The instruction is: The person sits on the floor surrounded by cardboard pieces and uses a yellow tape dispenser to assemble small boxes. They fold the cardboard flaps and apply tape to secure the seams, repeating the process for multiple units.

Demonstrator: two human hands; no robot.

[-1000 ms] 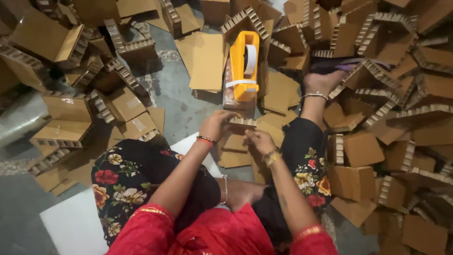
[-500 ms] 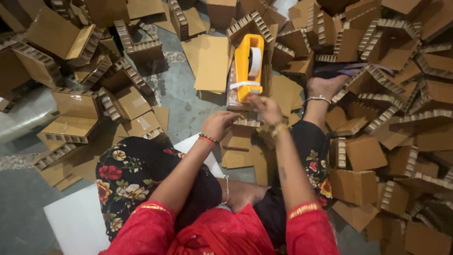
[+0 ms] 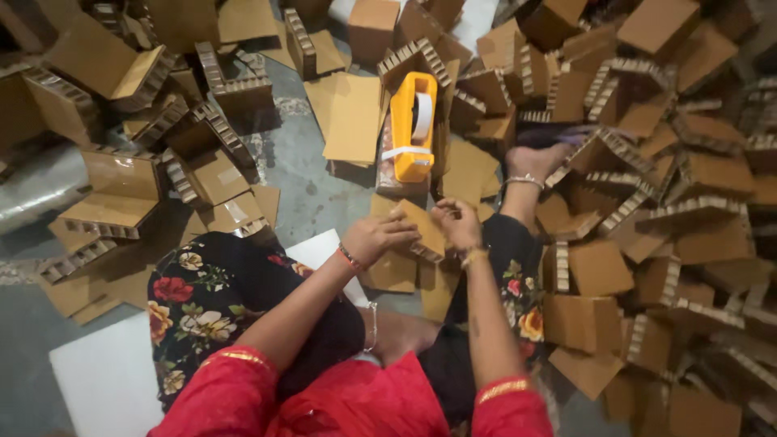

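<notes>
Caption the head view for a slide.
Both hands, left hand and right hand, grip a cardboard piece near a yellow tape dispenser, amid scattered cardboard.

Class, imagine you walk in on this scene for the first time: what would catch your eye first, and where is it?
The bright yellow tape dispenser stands out at top centre, lying on the floor among brown cardboard. Just below it, the left hand and right hand both grip a honeycomb cardboard piece above the person's lap. All around, thickest on the right, lie heaps of similar cardboard corner pieces.
</notes>
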